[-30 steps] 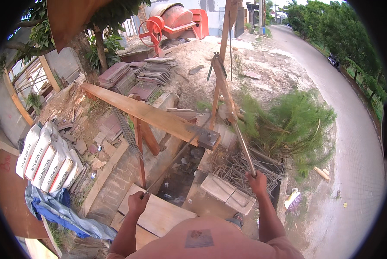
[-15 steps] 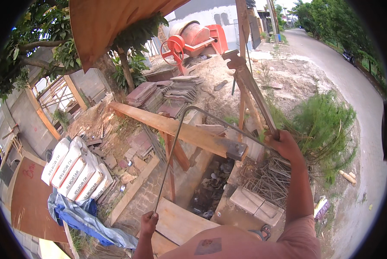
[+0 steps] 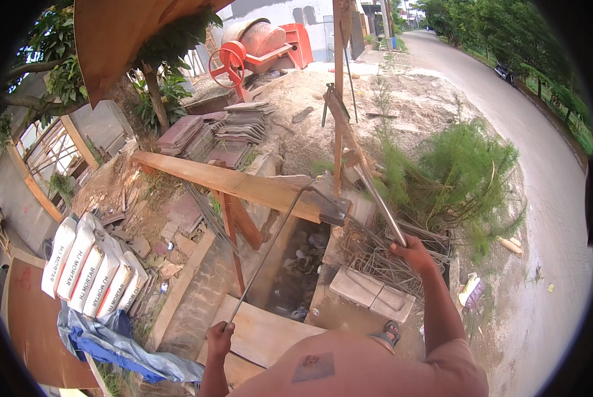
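My left hand [image 3: 220, 339] is closed around the lower end of a thin steel rod [image 3: 268, 253]. The rod slants up to a sharp bend beside the dark metal plate [image 3: 335, 211] on the end of a wooden beam [image 3: 233, 183]. Past the bend it runs down to the right, toward my right hand [image 3: 412, 253]. That hand is wrapped around the lower end of a long metal bar [image 3: 380, 204] with a thicker head. The bar leans up and away, its head beyond the plate. Whether the rod's far end touches my right hand, I cannot tell.
Below the beam lies a ditch [image 3: 298, 271] with rubble, a board [image 3: 263, 324] at its near side. Tangled steel rods [image 3: 392, 264] lie beside concrete blocks [image 3: 369, 291]. White sacks [image 3: 94, 271] stand left; an orange cement mixer [image 3: 260, 49] stands behind. A wooden post [image 3: 338, 99] rises beyond the plate.
The bar in my right hand has swung lower, its head dropping toward the beam's end. Both hands keep their grips. The whole view has shifted, so the scene sits farther left.
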`<move>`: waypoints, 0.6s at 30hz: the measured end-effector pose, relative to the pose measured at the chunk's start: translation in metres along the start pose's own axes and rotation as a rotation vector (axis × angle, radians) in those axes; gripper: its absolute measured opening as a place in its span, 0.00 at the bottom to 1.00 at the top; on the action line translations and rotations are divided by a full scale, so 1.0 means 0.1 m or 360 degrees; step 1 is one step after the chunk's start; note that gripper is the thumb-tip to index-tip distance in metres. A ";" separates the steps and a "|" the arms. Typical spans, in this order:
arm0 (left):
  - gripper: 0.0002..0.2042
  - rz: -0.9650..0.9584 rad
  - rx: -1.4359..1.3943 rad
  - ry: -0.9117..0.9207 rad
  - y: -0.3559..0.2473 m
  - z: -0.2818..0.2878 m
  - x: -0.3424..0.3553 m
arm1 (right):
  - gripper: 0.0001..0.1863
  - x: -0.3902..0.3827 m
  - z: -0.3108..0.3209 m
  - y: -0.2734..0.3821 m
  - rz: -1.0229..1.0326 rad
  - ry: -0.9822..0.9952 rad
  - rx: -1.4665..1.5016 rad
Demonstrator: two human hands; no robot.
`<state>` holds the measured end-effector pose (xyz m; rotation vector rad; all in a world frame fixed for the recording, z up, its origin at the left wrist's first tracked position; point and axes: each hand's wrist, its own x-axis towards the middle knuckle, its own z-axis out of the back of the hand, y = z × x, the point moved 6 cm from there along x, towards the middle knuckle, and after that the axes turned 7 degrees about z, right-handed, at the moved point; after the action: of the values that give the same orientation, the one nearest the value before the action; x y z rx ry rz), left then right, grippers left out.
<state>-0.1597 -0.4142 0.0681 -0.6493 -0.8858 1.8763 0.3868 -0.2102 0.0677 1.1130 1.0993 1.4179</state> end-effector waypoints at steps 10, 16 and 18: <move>0.21 -0.0108 0.0644 0.0110 0.09 -0.66 0.46 | 0.14 -0.49 0.24 -0.60 -0.0119 -0.0732 -0.0545; 0.22 -0.0179 0.0539 0.0212 0.00 -1.04 1.07 | 0.19 -0.02 0.44 -0.69 -0.0007 -0.0752 -0.1008; 0.22 -0.0174 0.0609 0.0238 0.01 -1.05 1.20 | 0.20 0.02 0.37 -0.79 -0.0126 -0.0733 -0.0963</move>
<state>-0.1339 -0.2746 -0.0039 -0.4857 -0.4391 1.8063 0.4360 -0.1973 -0.0030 0.8721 0.3430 1.2260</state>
